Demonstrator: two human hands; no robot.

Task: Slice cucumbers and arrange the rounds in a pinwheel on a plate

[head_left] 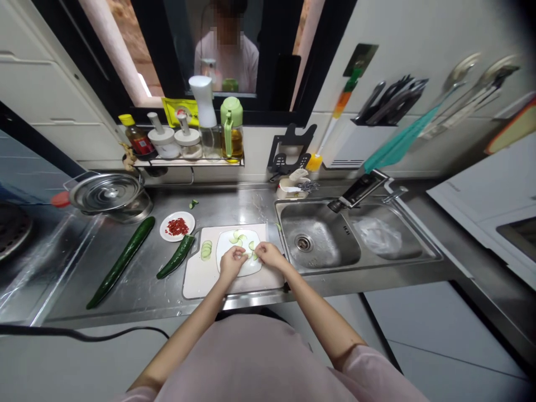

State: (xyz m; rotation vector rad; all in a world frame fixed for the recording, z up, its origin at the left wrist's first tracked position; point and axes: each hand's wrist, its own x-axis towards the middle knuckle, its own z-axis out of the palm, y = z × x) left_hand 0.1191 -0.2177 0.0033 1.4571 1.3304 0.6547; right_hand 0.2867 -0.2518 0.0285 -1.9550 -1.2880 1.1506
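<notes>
1. White plate (224,241) on the cutting board (196,282) bears cucumber slices (238,237); others lie near the board's left edge.
2. Left hand (233,261), right hand (270,254): curled over plate; grip I cannot tell.
3. Red bottle label (145,146): unreadable.

The hands (231,263) partly hide the white plate (249,268); anything they pinch is indistinct.

white plate (225,244): rounded-square, flat on the pale cutting board (201,283) | plated cucumber slices (252,245): thin, pale green, set apart in loose curves | remaining cucumber slices (206,250): overlapping in a short row, on the board left of the plate
</notes>
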